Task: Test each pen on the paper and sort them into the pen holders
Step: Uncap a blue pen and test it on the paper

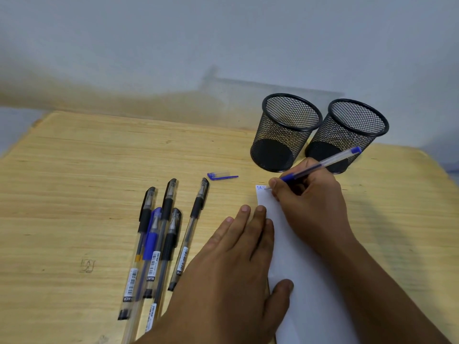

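**Blue pen under test at the paper's top edge**

A pale wooden surface (74, 170) against a grey wall carries, at left, five capped pens (159, 239), their lower ends cut off by the frame. A loose blue cap (221, 176) lies beyond. The left hand (231, 269) lies flat, fingers spread, pinning the paper (298, 281). The right hand (310, 202) pinches the blue pen (320, 165); faint blue marks show, unreadable. Two empty mesh pen holders (285, 132) stand touching behind.

Bare table (74, 170) left-rear; pen cluster (159, 239) blocks left-front, two mesh holders (285, 135) right-rear.
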{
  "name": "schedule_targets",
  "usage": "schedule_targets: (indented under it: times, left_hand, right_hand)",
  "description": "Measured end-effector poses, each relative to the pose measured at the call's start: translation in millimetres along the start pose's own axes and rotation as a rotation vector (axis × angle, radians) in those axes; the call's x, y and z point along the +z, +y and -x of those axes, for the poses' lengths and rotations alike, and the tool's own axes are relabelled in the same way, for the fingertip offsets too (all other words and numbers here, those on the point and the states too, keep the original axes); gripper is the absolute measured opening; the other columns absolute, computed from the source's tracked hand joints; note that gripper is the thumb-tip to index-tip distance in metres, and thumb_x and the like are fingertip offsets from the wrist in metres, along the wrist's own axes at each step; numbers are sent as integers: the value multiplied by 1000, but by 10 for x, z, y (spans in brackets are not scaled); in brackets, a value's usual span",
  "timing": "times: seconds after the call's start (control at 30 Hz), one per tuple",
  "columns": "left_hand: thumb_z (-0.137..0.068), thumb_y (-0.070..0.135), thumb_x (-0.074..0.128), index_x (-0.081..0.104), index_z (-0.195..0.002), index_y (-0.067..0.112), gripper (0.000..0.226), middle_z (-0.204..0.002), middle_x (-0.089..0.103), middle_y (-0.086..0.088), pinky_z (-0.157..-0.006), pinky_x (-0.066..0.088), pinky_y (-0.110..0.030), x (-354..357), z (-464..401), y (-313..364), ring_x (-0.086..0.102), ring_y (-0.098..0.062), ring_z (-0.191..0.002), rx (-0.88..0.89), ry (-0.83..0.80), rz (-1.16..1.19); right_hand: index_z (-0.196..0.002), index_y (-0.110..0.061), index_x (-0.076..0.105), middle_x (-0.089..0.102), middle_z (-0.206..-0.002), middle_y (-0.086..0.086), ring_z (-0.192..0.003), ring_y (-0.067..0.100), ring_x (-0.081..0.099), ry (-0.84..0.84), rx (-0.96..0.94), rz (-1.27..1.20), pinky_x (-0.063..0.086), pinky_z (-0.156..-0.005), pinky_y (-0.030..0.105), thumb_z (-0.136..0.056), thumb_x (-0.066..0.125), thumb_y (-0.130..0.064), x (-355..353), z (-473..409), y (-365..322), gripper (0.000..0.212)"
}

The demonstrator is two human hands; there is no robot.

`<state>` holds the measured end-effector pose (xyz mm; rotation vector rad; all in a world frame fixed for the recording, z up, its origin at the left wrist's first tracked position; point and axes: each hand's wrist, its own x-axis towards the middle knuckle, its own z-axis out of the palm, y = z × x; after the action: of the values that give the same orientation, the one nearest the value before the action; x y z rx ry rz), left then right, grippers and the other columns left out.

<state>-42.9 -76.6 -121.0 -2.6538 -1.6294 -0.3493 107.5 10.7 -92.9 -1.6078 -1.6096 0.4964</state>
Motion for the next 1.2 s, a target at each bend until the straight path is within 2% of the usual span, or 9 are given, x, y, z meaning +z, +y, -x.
schedule_targets:
  times: [0.17,0.33,0.5,0.6,0.73,1.0,1.1,1.13,1.2]
  left_hand:
    - [-94,60,12,56,-137,8,80,-145,51,-8,-111,28,-39,-1,5,-9,47,-26,-135,9,-5,9]
    - [-94,59,28,56,-136,7,73,-145,51,-9,-104,27,-37,-7,10,-5,47,-27,-135,19,24,15]
    - [-94,60,12,57,-136,8,80,-145,51,-8,-104,27,-36,-21,0,-10,47,-27,-134,7,-35,31]
    - [-94,59,11,57,-135,7,81,-145,51,-9,-103,28,-37,-27,1,-3,48,-27,-134,-2,-46,45]
    - [-94,59,11,56,-136,7,81,-145,51,-9,-104,27,-37,-29,-2,-5,47,-28,-134,0,-68,50]
    - [-94,60,12,56,-136,9,80,-146,50,-7,-104,27,-36,-52,-3,-6,46,-26,-135,-20,-108,92]
    - [-94,60,13,57,-135,9,79,-145,52,-6,-112,33,-39,-58,-6,-5,48,-25,-134,-30,-84,96]
    - [-95,59,17,58,-135,9,76,-144,53,-6,-109,40,-40,-73,-12,5,48,-25,-133,-34,-80,96]
    - [-90,60,33,59,-134,10,71,-144,54,-4,-101,44,-50,-103,-14,19,49,-24,-133,-42,-70,124]
  right_hand:
    - [-83,-17,61,62,-68,-16,-66,-14,60,36,14,-31,42,-59,1,-84,74,-22,-1,0,0,13]
    - [-84,-16,60,57,-67,-18,-66,-17,58,27,14,-10,40,-58,-1,-84,74,-20,2,8,-29,14]
    - [-88,-16,61,55,-68,-20,-62,-8,58,9,37,8,40,-58,-2,-85,74,-23,3,1,-40,14]
    - [-84,-18,60,56,-66,-18,-65,-19,57,32,29,-12,40,-58,-2,-84,74,-21,10,4,-46,15]
    - [-86,-17,57,55,-69,-18,-67,-22,54,3,34,-9,38,-57,-3,-85,73,-19,-14,13,-63,16]
    - [-82,-15,59,56,-65,-16,-66,-17,56,8,1,-4,39,-57,0,-83,75,-18,-27,2,-54,16]
    - [-83,-13,59,60,-67,-13,-66,-12,59,12,14,-31,41,-57,1,-84,74,-17,-26,-8,-31,16]
    - [-83,-13,59,63,-67,-10,-65,-8,61,19,35,-63,43,-58,4,-84,73,-18,-30,-12,-20,16]
    - [-85,-12,59,69,-70,-3,-65,1,66,25,84,-147,48,-59,10,-86,72,-22,-47,-16,-18,16]
